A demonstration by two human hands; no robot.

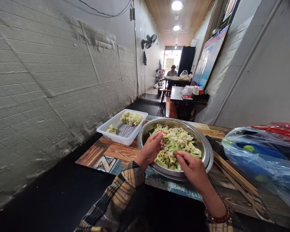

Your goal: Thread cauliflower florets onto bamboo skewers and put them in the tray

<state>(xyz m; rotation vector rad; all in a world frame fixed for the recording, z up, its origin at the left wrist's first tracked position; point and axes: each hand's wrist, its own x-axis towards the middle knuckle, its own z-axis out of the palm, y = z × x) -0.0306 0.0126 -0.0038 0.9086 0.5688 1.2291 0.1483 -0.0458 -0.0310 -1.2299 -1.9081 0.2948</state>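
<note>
A wide metal basin full of cut cauliflower florets stands in front of me. Over its left side, my left hand is closed with the fingers curled; what lies inside them is hidden. My right hand pinches a pale green cauliflower floret between thumb and fingertips, low over the heap. To the left is a white plastic tub, where cauliflower pieces on thin skewers lie together. A bundle of wooden skewers rests on the table, right of the basin.
Clear plastic bags with blue and green contents lie on the right of the patterned wooden table. Scissors sit by the skewers. Farther back are dark tables and a seated person. A brick wall runs along the left.
</note>
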